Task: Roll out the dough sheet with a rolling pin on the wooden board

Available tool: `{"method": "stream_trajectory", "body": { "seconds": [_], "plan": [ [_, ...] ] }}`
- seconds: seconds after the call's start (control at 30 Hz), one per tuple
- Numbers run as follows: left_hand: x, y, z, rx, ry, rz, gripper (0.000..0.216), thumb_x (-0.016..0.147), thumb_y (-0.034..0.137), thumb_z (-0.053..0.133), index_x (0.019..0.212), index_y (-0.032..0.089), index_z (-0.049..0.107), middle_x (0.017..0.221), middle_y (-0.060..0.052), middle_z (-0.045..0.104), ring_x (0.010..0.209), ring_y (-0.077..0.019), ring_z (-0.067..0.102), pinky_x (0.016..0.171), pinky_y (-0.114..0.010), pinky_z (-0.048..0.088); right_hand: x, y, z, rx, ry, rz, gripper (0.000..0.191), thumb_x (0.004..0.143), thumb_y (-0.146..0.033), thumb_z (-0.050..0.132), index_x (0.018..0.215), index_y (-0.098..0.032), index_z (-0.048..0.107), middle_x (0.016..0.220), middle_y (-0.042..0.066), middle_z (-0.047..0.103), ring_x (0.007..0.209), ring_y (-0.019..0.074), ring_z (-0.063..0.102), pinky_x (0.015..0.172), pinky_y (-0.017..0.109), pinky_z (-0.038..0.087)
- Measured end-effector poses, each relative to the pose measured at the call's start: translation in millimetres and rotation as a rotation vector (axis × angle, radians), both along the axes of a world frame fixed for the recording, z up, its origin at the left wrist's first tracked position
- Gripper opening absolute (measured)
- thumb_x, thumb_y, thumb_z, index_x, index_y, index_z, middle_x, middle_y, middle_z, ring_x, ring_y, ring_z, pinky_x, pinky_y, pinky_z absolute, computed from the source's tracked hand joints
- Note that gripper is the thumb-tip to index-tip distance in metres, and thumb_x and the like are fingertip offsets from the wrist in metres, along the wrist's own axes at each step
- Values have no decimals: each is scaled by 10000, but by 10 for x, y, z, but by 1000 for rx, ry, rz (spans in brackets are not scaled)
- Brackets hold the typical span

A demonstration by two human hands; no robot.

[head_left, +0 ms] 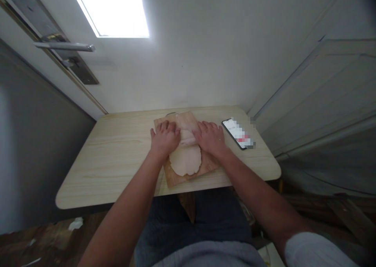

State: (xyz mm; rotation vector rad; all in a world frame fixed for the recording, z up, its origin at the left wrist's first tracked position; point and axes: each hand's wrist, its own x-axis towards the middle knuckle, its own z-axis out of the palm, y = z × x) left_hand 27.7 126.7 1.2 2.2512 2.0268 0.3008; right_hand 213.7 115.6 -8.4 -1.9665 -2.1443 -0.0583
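A flattened sheet of pale dough (185, 161) with a ragged edge lies on a wooden cutting board (173, 178). Across the dough's far part rests a pale rolling pin (188, 137), showing only between my hands. My left hand (166, 137) is over its left end, fingers bent forward around it and the thumb side toward the middle. On the other end is my right hand (210, 135), fingers curved over it in the same way. Both hands hide the pin's ends. The board sits slightly turned on the table, with a thin metal handle (172, 113) at its far edge.
A phone (237, 133) with its screen lit lies right of the board on the light wood table (111, 153). Behind the table stands a white door (190, 63) with a metal lever handle (66, 46). Walls flank both sides.
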Motion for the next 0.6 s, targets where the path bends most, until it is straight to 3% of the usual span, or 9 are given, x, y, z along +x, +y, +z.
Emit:
{"method": "stream_trajectory", "body": {
  "seconds": [0.33,0.6],
  "plan": [
    [57,-278,-9,65,25,-31,522,1026,474,236,1419,267,510,1526,-120,490,1406,-329,417,1137,-650,312,45,-247,51,1,-46,36,480,1051,-494,324,1299,-214,626,1413,116,602,1271,319,503,1072,502,299],
    [92,-456,1,78,52,-33,552,1033,466,203,1461,251,478,1555,-122,466,1418,-330,410,1135,-639,326,101,-370,-32,22,25,35,514,1050,-525,326,1344,-212,610,1476,105,559,1333,324,472,1105,510,289]
  ]
}}
